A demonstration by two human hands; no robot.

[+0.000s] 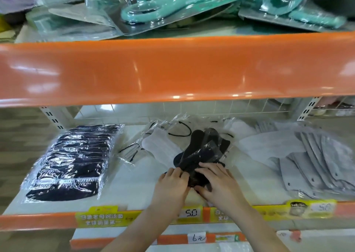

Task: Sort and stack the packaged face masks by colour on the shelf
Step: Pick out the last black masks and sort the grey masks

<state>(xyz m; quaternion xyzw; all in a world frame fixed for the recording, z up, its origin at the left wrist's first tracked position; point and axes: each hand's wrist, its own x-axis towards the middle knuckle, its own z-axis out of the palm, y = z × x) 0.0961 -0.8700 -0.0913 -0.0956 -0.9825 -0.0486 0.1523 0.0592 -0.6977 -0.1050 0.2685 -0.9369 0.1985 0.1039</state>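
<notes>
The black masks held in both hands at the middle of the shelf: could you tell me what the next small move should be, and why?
Probably carry the black masks left onto the dark stack. Both the left hand and the right hand grip them above a white mask, while the grey masks lie to the right, so the matching colour is on the left.

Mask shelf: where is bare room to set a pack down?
Bare shelf lies between the dark stack and the hands, left and right. Another patch sits front-right, before the grey stack. The middle, around the loose packs, is crowded.
</notes>
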